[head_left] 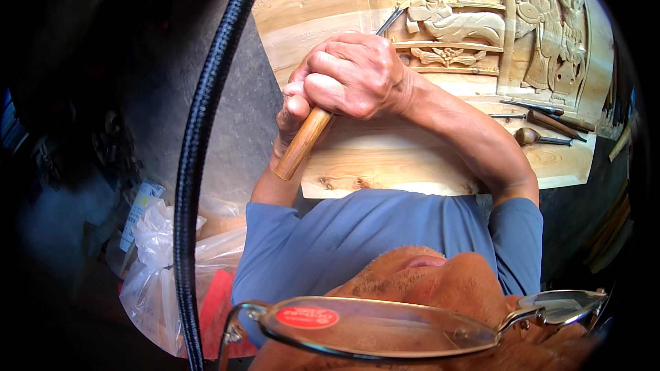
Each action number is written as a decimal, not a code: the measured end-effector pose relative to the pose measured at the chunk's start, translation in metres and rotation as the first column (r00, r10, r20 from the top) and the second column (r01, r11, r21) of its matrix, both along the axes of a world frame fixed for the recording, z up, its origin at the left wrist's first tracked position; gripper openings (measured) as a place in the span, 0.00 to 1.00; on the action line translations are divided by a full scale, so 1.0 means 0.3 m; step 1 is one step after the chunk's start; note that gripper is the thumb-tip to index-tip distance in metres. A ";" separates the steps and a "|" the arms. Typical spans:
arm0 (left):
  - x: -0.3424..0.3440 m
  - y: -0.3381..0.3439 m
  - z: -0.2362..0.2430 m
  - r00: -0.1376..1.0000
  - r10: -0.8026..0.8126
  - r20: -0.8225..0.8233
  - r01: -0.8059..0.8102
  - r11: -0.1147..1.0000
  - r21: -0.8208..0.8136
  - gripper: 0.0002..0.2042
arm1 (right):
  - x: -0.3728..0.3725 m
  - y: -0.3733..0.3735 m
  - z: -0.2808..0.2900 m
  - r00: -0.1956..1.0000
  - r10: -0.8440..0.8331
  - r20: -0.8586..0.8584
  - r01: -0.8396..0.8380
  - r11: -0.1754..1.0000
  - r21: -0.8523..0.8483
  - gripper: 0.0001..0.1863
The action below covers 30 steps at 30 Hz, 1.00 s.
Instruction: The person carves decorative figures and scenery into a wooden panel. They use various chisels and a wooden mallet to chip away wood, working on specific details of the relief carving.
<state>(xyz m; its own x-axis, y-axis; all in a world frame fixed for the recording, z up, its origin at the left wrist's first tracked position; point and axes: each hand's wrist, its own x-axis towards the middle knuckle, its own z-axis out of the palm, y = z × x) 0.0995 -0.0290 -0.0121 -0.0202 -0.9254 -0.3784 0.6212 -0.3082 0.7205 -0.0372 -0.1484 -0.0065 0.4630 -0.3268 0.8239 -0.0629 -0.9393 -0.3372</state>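
Observation:
Both my hands are closed around a carving chisel (304, 143) with a brown wooden handle. Its handle end sticks out below my hands, toward my body. The metal blade slants up to the right and its tip meets the edge of a carved reclining figure (460, 26) on a pale wood panel (302, 17). My right hand (354, 75) is uppermost, wrapped over the tool. Mostly hidden under it, my left hand (292, 111) grips from the left side, with only a few fingers showing.
Several carving tools (550, 124) with wooden handles lie on the panel's near right corner. More carved figures (550, 27) stand in relief at the far right. A black braided cable (196, 130) hangs down the left of the view. A clear plastic bag (155, 240) sits at lower left.

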 end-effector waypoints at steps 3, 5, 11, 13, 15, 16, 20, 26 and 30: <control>0.007 0.008 -0.013 1.000 0.023 -0.011 -0.023 1.000 0.012 0.58 | 0.000 -0.004 0.012 1.000 -0.009 0.005 0.009 1.000 0.016 0.16; 0.010 0.015 -0.015 0.999 0.033 -0.021 -0.033 0.999 0.015 0.58 | 0.005 -0.004 0.016 0.999 -0.025 0.024 0.025 0.999 0.021 0.17; 0.016 0.007 -0.016 0.999 0.017 -0.052 -0.019 0.999 -0.033 0.53 | 0.013 0.002 0.009 0.996 -0.068 0.049 0.068 0.998 0.010 0.16; 0.009 0.004 -0.013 0.996 0.052 -0.068 -0.055 0.997 -0.046 0.50 | 0.012 0.002 -0.002 0.998 -0.061 0.034 0.060 0.998 0.006 0.14; 0.006 0.007 -0.008 0.995 0.063 -0.075 -0.069 0.995 -0.076 0.43 | 0.007 0.002 0.001 0.998 -0.056 0.000 0.056 0.998 -0.003 0.13; 0.009 0.005 -0.007 0.995 0.054 -0.080 -0.062 0.993 -0.101 0.37 | 0.007 0.001 0.001 0.999 -0.051 -0.016 0.051 0.999 -0.007 0.12; 0.025 -0.012 0.020 0.996 -0.027 -0.086 0.013 0.987 -0.161 0.21 | 0.012 0.000 -0.005 0.998 -0.057 -0.023 0.056 0.998 -0.010 0.12; 0.029 0.003 -0.004 0.976 -0.009 -0.219 -0.003 0.999 -0.051 0.38 | 0.010 0.002 -0.005 0.997 -0.065 -0.039 0.064 0.998 -0.015 0.12; 0.035 0.002 -0.008 0.972 -0.016 -0.233 0.001 0.998 -0.063 0.37 | 0.019 0.000 -0.007 0.996 -0.083 -0.032 0.082 0.996 -0.032 0.11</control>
<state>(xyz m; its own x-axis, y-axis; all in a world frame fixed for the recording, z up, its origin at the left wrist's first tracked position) 0.1100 -0.0283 -0.0146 -0.1089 -0.9463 -0.3045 0.7719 -0.2736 0.5739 -0.0313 -0.1484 -0.0085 0.4628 -0.3399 0.8187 -0.1516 -0.9403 -0.3047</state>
